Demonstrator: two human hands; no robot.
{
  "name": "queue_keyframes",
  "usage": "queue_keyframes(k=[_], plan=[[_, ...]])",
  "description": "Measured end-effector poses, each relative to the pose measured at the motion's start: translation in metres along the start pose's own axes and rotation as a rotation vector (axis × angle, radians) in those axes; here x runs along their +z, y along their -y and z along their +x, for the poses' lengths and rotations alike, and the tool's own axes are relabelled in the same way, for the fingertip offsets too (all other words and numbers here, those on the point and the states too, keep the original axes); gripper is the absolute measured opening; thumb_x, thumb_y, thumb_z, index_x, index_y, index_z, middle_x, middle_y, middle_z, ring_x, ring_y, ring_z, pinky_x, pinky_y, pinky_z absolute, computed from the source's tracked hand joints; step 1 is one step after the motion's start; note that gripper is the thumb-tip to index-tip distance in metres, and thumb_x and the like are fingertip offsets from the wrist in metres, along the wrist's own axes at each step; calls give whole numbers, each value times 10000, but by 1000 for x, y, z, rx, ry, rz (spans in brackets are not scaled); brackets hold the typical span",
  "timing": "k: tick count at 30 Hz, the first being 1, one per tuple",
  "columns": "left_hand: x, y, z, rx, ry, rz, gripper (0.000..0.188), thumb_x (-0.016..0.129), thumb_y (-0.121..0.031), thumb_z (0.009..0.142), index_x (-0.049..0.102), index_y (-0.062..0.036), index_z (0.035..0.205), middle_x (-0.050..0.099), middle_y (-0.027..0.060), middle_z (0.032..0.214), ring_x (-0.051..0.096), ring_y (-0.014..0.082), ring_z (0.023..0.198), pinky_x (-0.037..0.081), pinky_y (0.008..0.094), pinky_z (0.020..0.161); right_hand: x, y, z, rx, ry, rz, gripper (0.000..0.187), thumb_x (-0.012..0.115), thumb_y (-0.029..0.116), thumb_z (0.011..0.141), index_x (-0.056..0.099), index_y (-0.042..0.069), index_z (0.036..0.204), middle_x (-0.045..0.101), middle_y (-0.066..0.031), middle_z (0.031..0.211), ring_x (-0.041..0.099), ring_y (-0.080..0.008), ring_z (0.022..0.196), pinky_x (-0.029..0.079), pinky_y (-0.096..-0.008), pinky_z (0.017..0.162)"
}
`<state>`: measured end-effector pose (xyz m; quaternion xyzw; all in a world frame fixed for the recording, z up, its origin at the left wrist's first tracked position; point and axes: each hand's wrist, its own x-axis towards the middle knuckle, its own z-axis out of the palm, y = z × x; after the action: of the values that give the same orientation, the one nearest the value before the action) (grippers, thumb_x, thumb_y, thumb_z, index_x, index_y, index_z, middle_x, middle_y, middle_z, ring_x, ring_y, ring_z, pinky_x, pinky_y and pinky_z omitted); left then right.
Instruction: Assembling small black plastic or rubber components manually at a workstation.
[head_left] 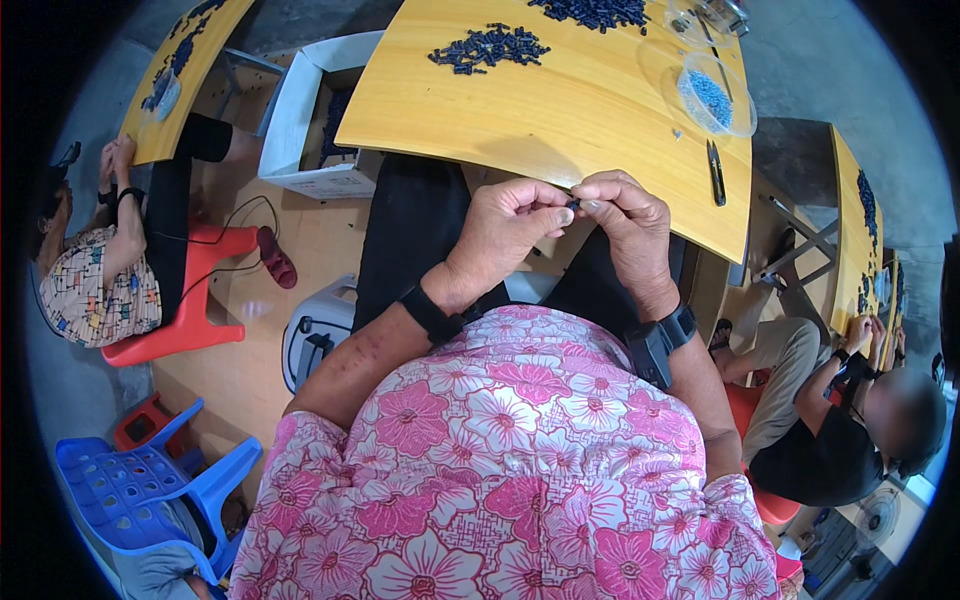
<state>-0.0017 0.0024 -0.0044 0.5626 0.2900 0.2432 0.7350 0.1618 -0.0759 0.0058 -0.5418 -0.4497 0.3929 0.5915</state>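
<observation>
My left hand [508, 232] and my right hand [630, 222] meet at the near edge of the wooden table [610, 110]. Between the fingertips of both is a small dark plastic part [573, 204], mostly covered by the fingers, so its exact kind is hard to make out. Each hand pinches it between thumb and forefinger. On the table lie a loose pile of small dark parts [488, 48] and a second, larger pile [592, 12] farther back. To the right stands a clear round tub of small blue pieces [711, 98], and black tweezers [716, 172] lie below it.
A white box [320, 180] with dark parts inside stands left of the table. People sit at tables on both sides, one on a red stool [190, 300]. A blue plastic chair [150, 480] is at lower left. Another clear container [690, 20] sits at the back right.
</observation>
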Motion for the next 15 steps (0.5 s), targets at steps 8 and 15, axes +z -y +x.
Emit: queue_keyframes(k=[8,15], plan=[[1,-2,2,-52,-1,-97,167,639,-72,913,655,28,1047,669,42,895,628,99,800,523,233,755,4,-12,-3,-71,-44,-35,207,611,-99,829,722,19,958,657,-72,953,633,-158,902,514,-267,838],[-2,-5,7,-89,-17,-169,166,640,-125,922,651,-1,1033,659,33,886,617,93,780,517,231,750,10,-4,-1,22,-99,72,233,623,-76,844,717,26,1030,671,-63,987,634,-144,923,498,-257,880]])
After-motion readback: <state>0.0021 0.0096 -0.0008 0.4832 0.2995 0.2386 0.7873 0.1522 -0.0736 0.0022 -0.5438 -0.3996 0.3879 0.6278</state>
